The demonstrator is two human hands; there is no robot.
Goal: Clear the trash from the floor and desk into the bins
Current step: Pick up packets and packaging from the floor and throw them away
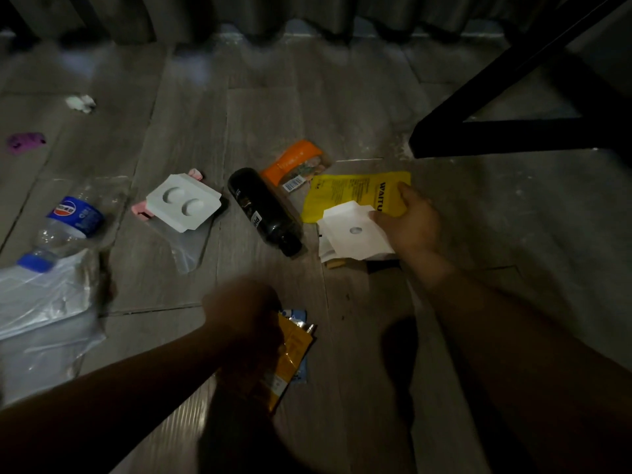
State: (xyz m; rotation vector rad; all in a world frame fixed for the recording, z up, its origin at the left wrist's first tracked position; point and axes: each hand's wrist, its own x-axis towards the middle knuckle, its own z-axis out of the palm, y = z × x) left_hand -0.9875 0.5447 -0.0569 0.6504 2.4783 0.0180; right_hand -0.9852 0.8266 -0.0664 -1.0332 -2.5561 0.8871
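Grey plank floor (342, 97) fills my feed, dim, with a black frame (513, 135) standing on it at upper right. At far left I see crumpled clear plastic bags (41, 295), and a clear bottle with a blue label (68, 220) lies on its side touching them. A yellow packet (345, 193) lies flat near centre right, just beside a black bottle (263, 210) on its side. Left of that is a white moulded tray (183, 203) with two dimples. A white insert (352, 234) overlaps the yellow packet. My right hand (412, 220) rests a fingertip on the insert and its thumb on the packet; I cannot tell whether it grasps. An orange packet (294, 162) touches the black bottle's base. My blurred left hand (242, 316) is clenched round a gold wrapper (294, 350). Far left lie a purple scrap (25, 142) and a white wad (81, 103).
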